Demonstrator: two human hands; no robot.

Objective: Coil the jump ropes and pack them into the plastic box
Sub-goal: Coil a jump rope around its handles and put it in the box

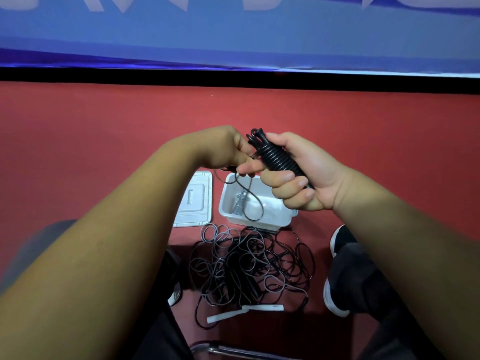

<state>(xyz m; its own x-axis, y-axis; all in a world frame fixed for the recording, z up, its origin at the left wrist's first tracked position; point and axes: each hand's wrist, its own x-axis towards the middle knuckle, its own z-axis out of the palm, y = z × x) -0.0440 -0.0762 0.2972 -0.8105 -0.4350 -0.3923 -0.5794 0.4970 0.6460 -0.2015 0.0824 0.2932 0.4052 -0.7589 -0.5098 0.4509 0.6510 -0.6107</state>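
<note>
Right hand point(298, 178) is closed around the wrapped black rope point(279, 158), held above the box point(228, 203); left hand point(228, 149) pinches its loose tail. Good practice: keep the tail taut, lay turns side by side, tuck the end before boxing. More ropes point(249, 266) lie tangled below.

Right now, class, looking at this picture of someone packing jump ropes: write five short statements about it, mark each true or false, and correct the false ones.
1. The right hand grips a black rope bundle wound tightly around its handles. True.
2. The plastic box is empty. False: a grey coiled rope already lies in it.
3. The lid lies on the floor left of the box. True.
4. The lid covers the box. False: the box is open.
5. A tangled rope pile lies on the floor below the box. True.
</note>
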